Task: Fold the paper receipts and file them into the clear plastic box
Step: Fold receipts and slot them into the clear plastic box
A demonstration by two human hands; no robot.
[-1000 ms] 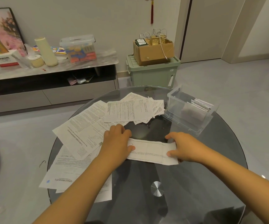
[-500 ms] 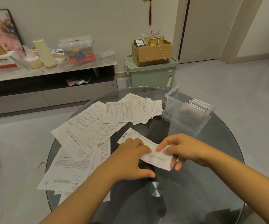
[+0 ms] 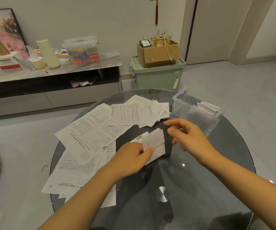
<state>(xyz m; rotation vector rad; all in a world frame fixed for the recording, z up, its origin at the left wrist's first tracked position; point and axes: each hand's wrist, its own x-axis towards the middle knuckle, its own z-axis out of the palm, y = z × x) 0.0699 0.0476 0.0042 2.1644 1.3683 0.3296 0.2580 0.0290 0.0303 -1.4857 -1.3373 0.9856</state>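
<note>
Folded receipt (image 3: 155, 145): one, held just above the worktop (image 3: 200, 188) near its centre. Doubled over into a small packet; a barcoded end shows at its 10 o'clock edge. Whether the crease is pressed flat cannot be told.

Left hand (image 3: 132, 159): grasps the packet at its 8 o'clock corner, thumb on top, fingers beneath.

Right hand (image 3: 186, 136): released, holds nothing; fingers loosely spread just beside the packet at its 3 o'clock side, not touching it.

Clear plastic box (image 3: 182, 103): open-topped, on the worktop at 1 o'clock from the packet, near the far rim. Contents: a row of filed receipts (image 3: 206, 107) standing on edge in its right half; the left half looks unfilled.

Loose sheets, far pile (image 3: 134, 113): several unfolded receipts, overlapping, at 11 to 12 o'clock from the packet, their right edge just beside the box.

Loose sheets, left pile (image 3: 87, 138): larger printed pages, overlapping, from 9 to 7 o'clock, some overhanging the worktop rim.

Status, as judged: partly done. A handful filed; one folded and in hand, not yet in the box; the greater share lies flat and unfolded. Remaining: carry the packet to 1 o'clock, slot it beside the filed row, then fold and file both piles.

Surroundings: low cabinet (image 3: 51, 97) along the wall at 10 o'clock, carrying assorted containers; green bin (image 3: 157, 77) with a cardboard box (image 3: 157, 52) on top at 12 o'clock.
</note>
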